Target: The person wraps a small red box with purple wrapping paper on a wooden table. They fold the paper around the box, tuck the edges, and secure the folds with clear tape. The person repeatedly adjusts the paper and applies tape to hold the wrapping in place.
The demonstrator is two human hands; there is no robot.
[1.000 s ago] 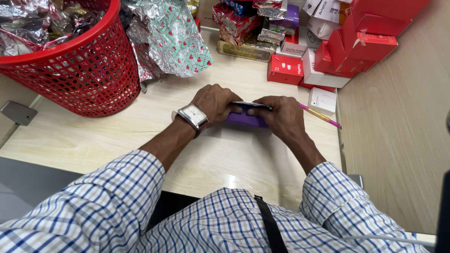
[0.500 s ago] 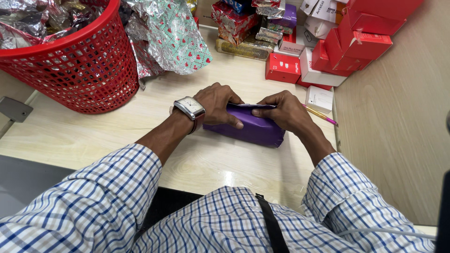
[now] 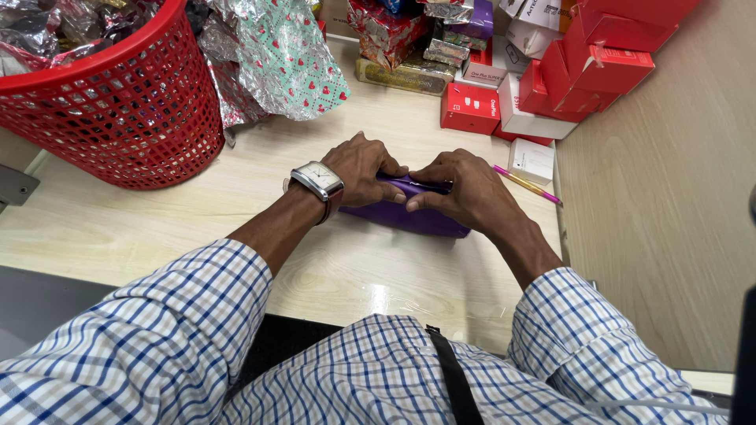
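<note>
A small box wrapped in purple paper (image 3: 409,218) lies on the light wooden desk (image 3: 157,228) in front of me. My left hand (image 3: 358,169), with a square wristwatch on its wrist, presses on the box's left end and top. My right hand (image 3: 465,193) covers its right end, thumb and fingers pinching the paper fold along the top. Both hands hide most of the box; only its near side shows.
A red mesh basket (image 3: 118,118) full of crumpled foil stands at the back left, with heart-patterned foil wrap (image 3: 291,59) beside it. Red and white boxes (image 3: 567,79) and wrapped parcels are stacked at the back right. A pink pen (image 3: 528,185) and a small white box (image 3: 531,160) lie near the wooden side wall.
The purple box was tilted up with its side showing half a second ago; now it lies flatter under both hands, and my right hand has come down over its right end.
</note>
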